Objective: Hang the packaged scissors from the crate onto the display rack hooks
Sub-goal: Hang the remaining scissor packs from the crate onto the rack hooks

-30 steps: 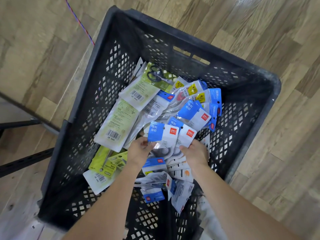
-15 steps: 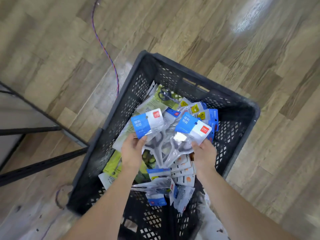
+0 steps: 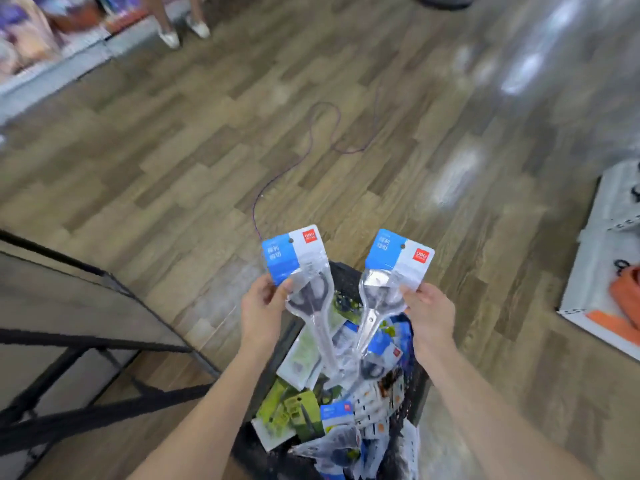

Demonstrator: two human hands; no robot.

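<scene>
Head view: left hand [image 3: 262, 308] and right hand [image 3: 429, 311] each pinch a scissors pack [image 3: 304, 271] edge; light, slippery film, likely best held by the stiff card.

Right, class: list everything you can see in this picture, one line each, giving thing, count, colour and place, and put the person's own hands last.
held scissors packs: two, clear with blue and white header cards, left pack and right pack raised above the crate
crate: one, black, on the floor below the hands
loose packs: many, blue-white and green, piled in the crate
cord: one, purple, snaking over the floor
floor: wood-look brown planks
black frame: one, at the left edge
white rack: one, far right, with blurred orange goods
shoes: two, white, another person's, top left
left hand: grips the left pack
right hand: grips the right pack
</scene>
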